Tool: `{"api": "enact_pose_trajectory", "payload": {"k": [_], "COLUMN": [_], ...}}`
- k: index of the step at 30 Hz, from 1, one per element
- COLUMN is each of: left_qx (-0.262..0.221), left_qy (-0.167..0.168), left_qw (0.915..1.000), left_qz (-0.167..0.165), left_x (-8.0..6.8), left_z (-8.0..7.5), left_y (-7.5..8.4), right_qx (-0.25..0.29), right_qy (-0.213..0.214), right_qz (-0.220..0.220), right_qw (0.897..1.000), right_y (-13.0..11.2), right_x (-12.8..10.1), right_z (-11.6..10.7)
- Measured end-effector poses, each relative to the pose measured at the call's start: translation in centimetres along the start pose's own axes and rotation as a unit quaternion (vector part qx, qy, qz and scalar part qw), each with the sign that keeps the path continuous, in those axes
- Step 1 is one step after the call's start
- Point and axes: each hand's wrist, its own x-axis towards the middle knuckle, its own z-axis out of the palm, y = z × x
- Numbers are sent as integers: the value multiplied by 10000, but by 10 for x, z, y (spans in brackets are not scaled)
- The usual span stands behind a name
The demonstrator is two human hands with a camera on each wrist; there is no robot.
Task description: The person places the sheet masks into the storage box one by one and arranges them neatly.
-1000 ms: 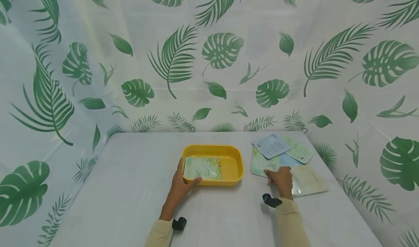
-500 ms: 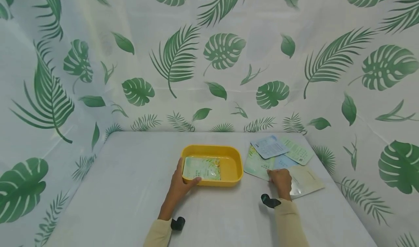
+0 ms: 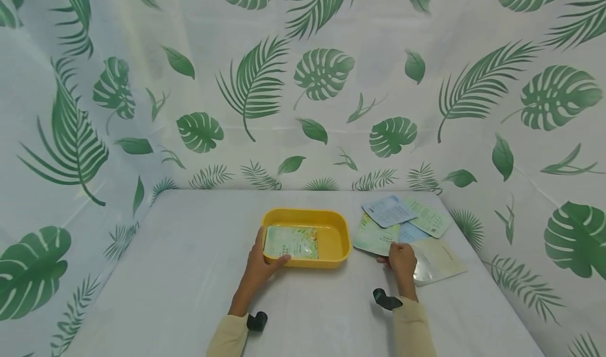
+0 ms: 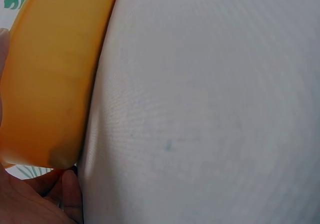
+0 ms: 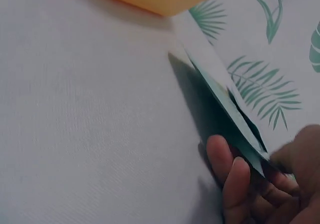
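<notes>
In the head view my left hand (image 3: 258, 272) grips the near left corner of a yellow plastic tray (image 3: 334, 240), thumb at the front rim, fingers along the left side. A green flat sachet with a leafy print (image 3: 291, 242) lies in the tray's left part. To the right, my right hand (image 3: 402, 261) pinches the near corner of a similar green sachet (image 3: 375, 237). Seen from the right wrist, that sachet (image 5: 225, 114) has its edge raised off the cloth between thumb and fingers. The left wrist view shows the tray's outer wall (image 4: 55, 78) beside the hand.
A pale blue sachet (image 3: 388, 211) overlaps the pinched one. Behind and beside lie a light green sachet (image 3: 432, 218), a partly covered blue sachet (image 3: 411, 233) and a cream sachet (image 3: 442, 259). White cloth (image 3: 180, 273) covers the table, with leaf-print sheeting (image 3: 326, 152) around it.
The green sachet has slid left, towards the tray, from under the pile, and its near edge is now lifted by my right hand. My left hand stays on the tray.
</notes>
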Motion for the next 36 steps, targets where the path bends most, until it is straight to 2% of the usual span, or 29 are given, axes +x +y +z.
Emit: {"api": "enact_pose_trajectory", "payload": {"k": [4, 9, 14, 20, 24, 29, 31, 34, 36], "left_qx": [-16, -40, -48, -55, -40, 0, -20, -35, -75], "left_qy": [-25, -16, 20, 9, 29, 44, 11, -26, -27], "left_qw": [10000, 10000, 10000, 10000, 10000, 10000, 10000, 10000, 10000], "left_qz": [-31, -13, 15, -9, -32, 1, -6, 3, 16], "left_x": [-1, -1, -1, -1, 0, -1, -1, -2, -3], "left_z": [1, 1, 1, 0, -1, -1, -1, -1, -1], "left_y": [0, 2, 3, 4, 3, 2, 2, 3, 4], "right_qx": [1023, 2127, 2397, 2685, 3248, 4049, 4222, 4356, 4318], "right_qy": [369, 151, 47, 151, 275, 786, 1007, 1281, 1428], "right_qz": [448, 926, 1057, 1015, 1096, 1443, 1526, 1665, 1746], "right_qw": [9931, 9726, 9651, 9578, 9390, 8995, 8879, 8753, 8733], "right_y": [4, 2, -4, -4, -5, -5, -5, -4, -4], "right_x": [-5, -11, -13, -17, -20, -23, -25, -25, -25], "right_z": [2, 1, -1, -1, -1, -1, -2, -1, 0]}}
